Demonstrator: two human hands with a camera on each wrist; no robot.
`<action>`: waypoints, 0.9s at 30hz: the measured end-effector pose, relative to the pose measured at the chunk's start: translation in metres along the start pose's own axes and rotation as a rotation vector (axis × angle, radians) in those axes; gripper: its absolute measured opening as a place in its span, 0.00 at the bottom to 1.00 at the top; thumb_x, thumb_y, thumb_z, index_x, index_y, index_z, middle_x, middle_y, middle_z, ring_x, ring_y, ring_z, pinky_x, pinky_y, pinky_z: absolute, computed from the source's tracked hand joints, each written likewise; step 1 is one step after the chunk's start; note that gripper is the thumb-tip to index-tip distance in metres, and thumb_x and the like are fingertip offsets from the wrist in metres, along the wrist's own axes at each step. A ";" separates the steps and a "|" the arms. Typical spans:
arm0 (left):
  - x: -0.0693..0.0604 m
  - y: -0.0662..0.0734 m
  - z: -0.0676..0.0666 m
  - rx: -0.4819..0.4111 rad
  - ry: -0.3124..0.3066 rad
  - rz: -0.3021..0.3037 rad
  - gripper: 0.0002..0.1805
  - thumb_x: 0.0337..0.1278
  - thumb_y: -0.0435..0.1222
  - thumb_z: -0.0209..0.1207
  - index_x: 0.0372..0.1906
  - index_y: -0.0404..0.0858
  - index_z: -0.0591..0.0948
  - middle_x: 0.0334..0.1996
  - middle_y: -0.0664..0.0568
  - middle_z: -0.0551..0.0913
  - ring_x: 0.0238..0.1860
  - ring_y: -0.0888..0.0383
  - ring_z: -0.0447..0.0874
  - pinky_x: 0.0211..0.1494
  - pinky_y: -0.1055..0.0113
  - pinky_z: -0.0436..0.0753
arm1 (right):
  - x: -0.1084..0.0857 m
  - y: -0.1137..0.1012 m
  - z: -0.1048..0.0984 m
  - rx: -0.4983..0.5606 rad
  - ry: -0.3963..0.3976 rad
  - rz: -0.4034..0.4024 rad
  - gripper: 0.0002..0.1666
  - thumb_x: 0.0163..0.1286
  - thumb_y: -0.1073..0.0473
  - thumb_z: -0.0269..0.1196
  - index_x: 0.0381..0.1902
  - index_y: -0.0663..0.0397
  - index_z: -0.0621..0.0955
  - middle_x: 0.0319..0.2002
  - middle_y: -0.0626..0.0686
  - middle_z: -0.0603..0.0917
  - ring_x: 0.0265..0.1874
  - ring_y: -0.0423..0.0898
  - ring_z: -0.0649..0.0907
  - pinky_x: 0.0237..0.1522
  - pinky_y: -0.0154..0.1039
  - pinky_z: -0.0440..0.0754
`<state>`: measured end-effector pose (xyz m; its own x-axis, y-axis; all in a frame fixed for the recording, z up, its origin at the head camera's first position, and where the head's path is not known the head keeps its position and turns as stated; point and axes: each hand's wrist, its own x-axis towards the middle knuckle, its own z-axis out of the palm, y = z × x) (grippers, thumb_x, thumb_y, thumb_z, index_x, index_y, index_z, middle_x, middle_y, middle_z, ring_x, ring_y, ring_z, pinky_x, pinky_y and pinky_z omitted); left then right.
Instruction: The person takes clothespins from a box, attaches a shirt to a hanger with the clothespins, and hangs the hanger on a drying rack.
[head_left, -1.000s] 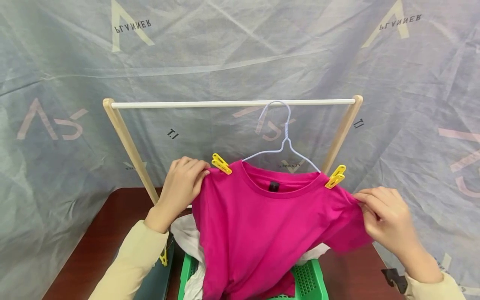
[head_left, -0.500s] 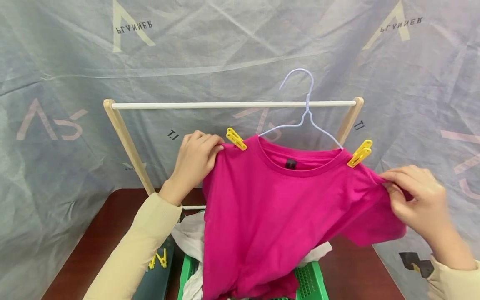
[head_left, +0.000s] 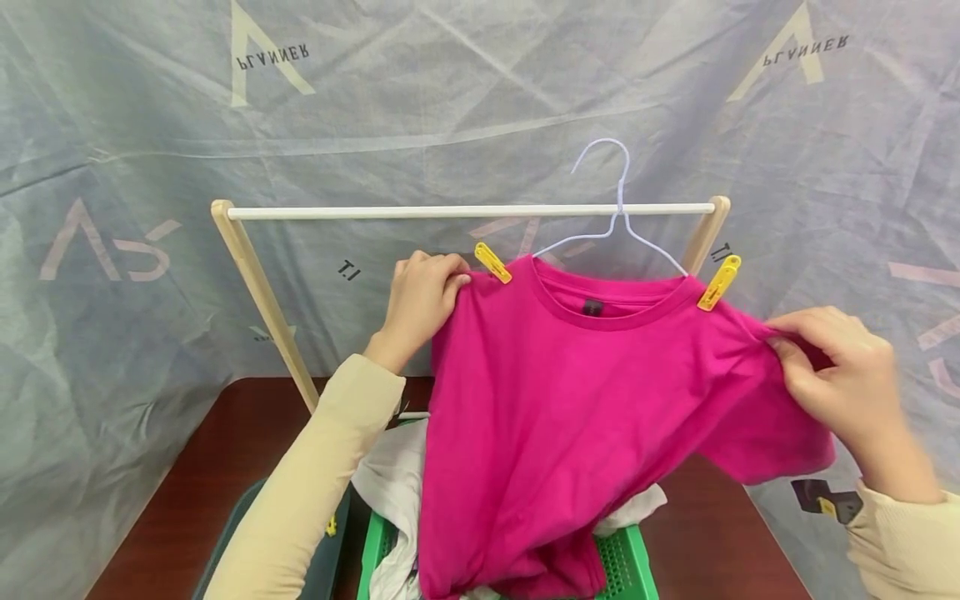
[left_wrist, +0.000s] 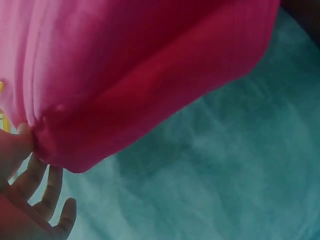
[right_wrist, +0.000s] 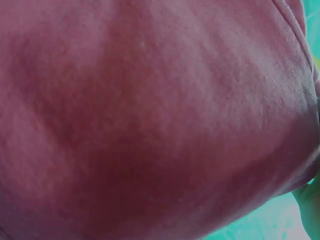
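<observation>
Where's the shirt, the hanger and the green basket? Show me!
shirt (head_left: pixel 570 400): head view, on the middle of its front.
hanger (head_left: pixel 621 195): head view, on its neck, below the hook.
green basket (head_left: pixel 621 567): head view, on its holed right side.

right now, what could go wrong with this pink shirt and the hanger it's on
The left hand and right hand pinch the pink shirt, not the hanger, so the hanger may tilt or knock the white rail. Pulling outward might slip fabric from the yellow clips. The shirt's bunched bottom overlaps the green basket in the head view and could catch there.
</observation>
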<state>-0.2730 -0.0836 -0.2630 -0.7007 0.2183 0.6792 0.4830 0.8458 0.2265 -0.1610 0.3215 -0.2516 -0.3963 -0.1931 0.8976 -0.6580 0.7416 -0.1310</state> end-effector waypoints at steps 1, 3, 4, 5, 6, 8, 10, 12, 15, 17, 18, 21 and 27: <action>-0.001 -0.001 0.003 0.006 -0.017 -0.010 0.06 0.58 0.41 0.57 0.36 0.46 0.82 0.35 0.55 0.86 0.35 0.52 0.72 0.48 0.54 0.67 | -0.001 0.002 0.002 -0.002 -0.011 0.001 0.10 0.48 0.69 0.54 0.25 0.65 0.82 0.27 0.34 0.78 0.32 0.20 0.69 0.38 0.20 0.60; -0.002 -0.003 0.007 0.010 -0.048 -0.028 0.06 0.58 0.42 0.57 0.36 0.46 0.82 0.36 0.55 0.86 0.36 0.52 0.73 0.48 0.54 0.67 | -0.004 0.005 0.006 -0.008 -0.029 0.002 0.11 0.47 0.70 0.54 0.26 0.64 0.83 0.26 0.40 0.78 0.32 0.20 0.69 0.39 0.20 0.60; -0.003 -0.005 0.010 0.012 -0.062 -0.037 0.06 0.58 0.42 0.57 0.36 0.46 0.82 0.36 0.55 0.86 0.36 0.52 0.73 0.47 0.53 0.68 | -0.005 0.006 0.008 -0.011 -0.036 0.003 0.11 0.47 0.70 0.54 0.26 0.63 0.83 0.25 0.44 0.78 0.32 0.20 0.68 0.39 0.20 0.60; -0.004 -0.006 0.012 0.014 -0.074 -0.044 0.06 0.58 0.42 0.57 0.36 0.46 0.82 0.36 0.55 0.86 0.36 0.51 0.73 0.47 0.53 0.68 | -0.006 0.008 0.010 -0.016 -0.041 0.002 0.11 0.47 0.70 0.54 0.26 0.63 0.83 0.24 0.47 0.78 0.33 0.21 0.68 0.39 0.20 0.60; -0.005 -0.007 0.015 0.017 -0.087 -0.051 0.06 0.58 0.42 0.57 0.36 0.47 0.82 0.36 0.55 0.86 0.36 0.51 0.74 0.48 0.53 0.68 | -0.007 0.009 0.011 -0.017 -0.046 0.004 0.11 0.47 0.70 0.54 0.26 0.62 0.83 0.24 0.49 0.78 0.33 0.21 0.68 0.39 0.21 0.60; -0.006 -0.008 0.019 0.016 -0.112 -0.063 0.07 0.58 0.42 0.56 0.37 0.47 0.82 0.36 0.55 0.86 0.37 0.51 0.74 0.48 0.53 0.68 | -0.009 0.010 0.014 -0.030 -0.057 0.010 0.11 0.47 0.70 0.54 0.26 0.62 0.83 0.24 0.51 0.78 0.32 0.21 0.68 0.39 0.21 0.60; -0.007 -0.010 0.023 0.018 -0.130 -0.072 0.07 0.58 0.42 0.56 0.37 0.47 0.82 0.37 0.55 0.86 0.38 0.50 0.74 0.48 0.53 0.68 | -0.012 0.012 0.016 -0.045 -0.065 0.016 0.11 0.46 0.71 0.54 0.27 0.62 0.83 0.24 0.52 0.78 0.32 0.21 0.67 0.38 0.22 0.60; -0.008 -0.010 0.027 0.017 -0.148 -0.082 0.07 0.58 0.42 0.56 0.37 0.47 0.82 0.37 0.55 0.86 0.38 0.50 0.74 0.48 0.53 0.68 | -0.014 0.013 0.017 -0.060 -0.074 0.024 0.12 0.46 0.72 0.55 0.27 0.61 0.83 0.23 0.53 0.78 0.32 0.21 0.66 0.37 0.23 0.60; -0.010 -0.010 0.033 0.022 -0.166 -0.084 0.06 0.58 0.42 0.56 0.36 0.47 0.82 0.36 0.56 0.86 0.38 0.51 0.74 0.47 0.53 0.68 | -0.020 0.015 0.019 -0.082 -0.080 0.035 0.12 0.44 0.74 0.56 0.26 0.60 0.83 0.23 0.54 0.79 0.32 0.22 0.66 0.37 0.23 0.60; -0.011 -0.010 0.036 0.021 -0.177 -0.082 0.06 0.58 0.42 0.56 0.36 0.48 0.82 0.36 0.56 0.86 0.37 0.51 0.74 0.47 0.54 0.68 | -0.023 0.016 0.020 -0.086 -0.081 0.039 0.13 0.43 0.74 0.56 0.26 0.59 0.83 0.23 0.54 0.79 0.32 0.21 0.67 0.38 0.23 0.60; -0.012 -0.010 0.038 0.020 -0.182 -0.081 0.06 0.58 0.42 0.56 0.35 0.47 0.82 0.36 0.55 0.86 0.37 0.51 0.74 0.47 0.53 0.68 | -0.025 0.017 0.020 -0.088 -0.085 0.040 0.13 0.43 0.74 0.56 0.26 0.59 0.83 0.24 0.54 0.79 0.33 0.21 0.67 0.38 0.23 0.60; -0.014 -0.009 0.042 0.026 -0.199 -0.077 0.06 0.58 0.42 0.56 0.36 0.47 0.82 0.36 0.55 0.86 0.38 0.51 0.75 0.48 0.53 0.68 | -0.030 0.019 0.020 -0.094 -0.103 0.039 0.13 0.43 0.73 0.57 0.27 0.59 0.83 0.24 0.53 0.79 0.33 0.22 0.67 0.38 0.24 0.60; -0.019 -0.010 0.052 0.031 -0.246 -0.072 0.07 0.58 0.42 0.56 0.36 0.46 0.82 0.36 0.55 0.86 0.39 0.50 0.75 0.50 0.52 0.68 | -0.038 0.023 0.020 -0.113 -0.152 0.035 0.14 0.42 0.73 0.58 0.28 0.58 0.82 0.24 0.49 0.79 0.29 0.26 0.66 0.36 0.26 0.58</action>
<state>-0.2920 -0.0712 -0.3140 -0.8413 0.2653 0.4711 0.4132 0.8774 0.2438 -0.1743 0.3333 -0.2970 -0.5154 -0.2545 0.8183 -0.5694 0.8153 -0.1051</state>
